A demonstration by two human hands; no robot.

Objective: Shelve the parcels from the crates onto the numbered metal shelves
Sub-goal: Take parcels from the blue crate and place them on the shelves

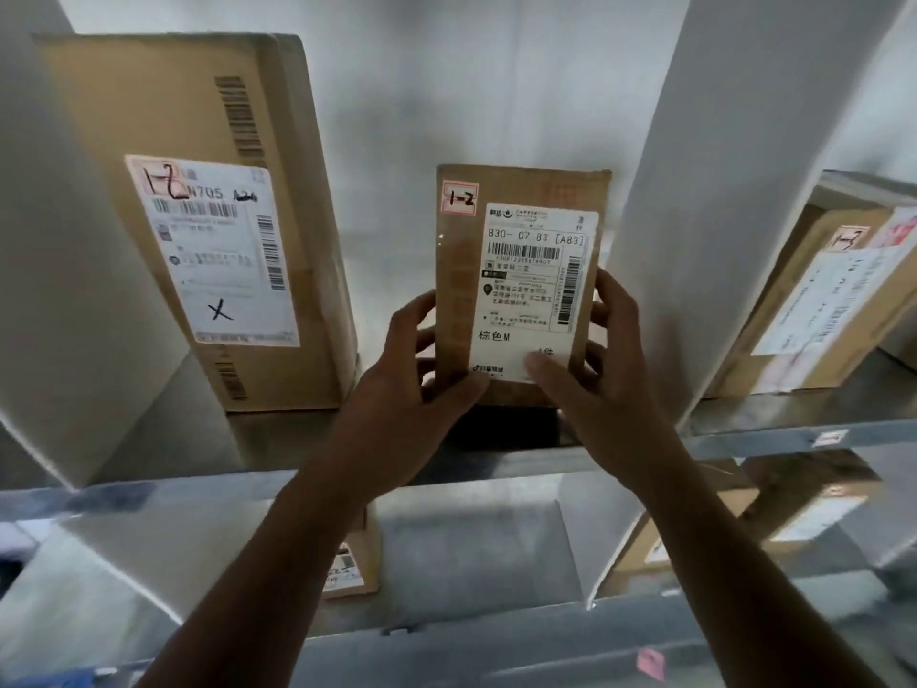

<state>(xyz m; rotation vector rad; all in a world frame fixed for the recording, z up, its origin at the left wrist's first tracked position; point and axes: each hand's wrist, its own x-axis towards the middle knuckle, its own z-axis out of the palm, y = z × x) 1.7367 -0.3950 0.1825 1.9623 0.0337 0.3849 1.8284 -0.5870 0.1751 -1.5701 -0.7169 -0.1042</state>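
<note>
Parcel (521,270) marked 1-2 stood upright near shelf (173,489) front edge, between box (198,216) and divider (694,191). Left grip (412,389), right grip (605,384) both curled round its lower sides. Risk: tall, narrow; early release could tip it forward off edge.

Soft, dim light, wide-angle bowing at the edges, blurred lower shelf edge (149,494), dark shadow under the parcel (516,270).

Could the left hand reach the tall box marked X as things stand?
Probably yes: the tall box stands just left of the left hand on the same shelf, nothing between them. But that hand grips the small parcel alongside the right hand, so it must let go first.
</note>
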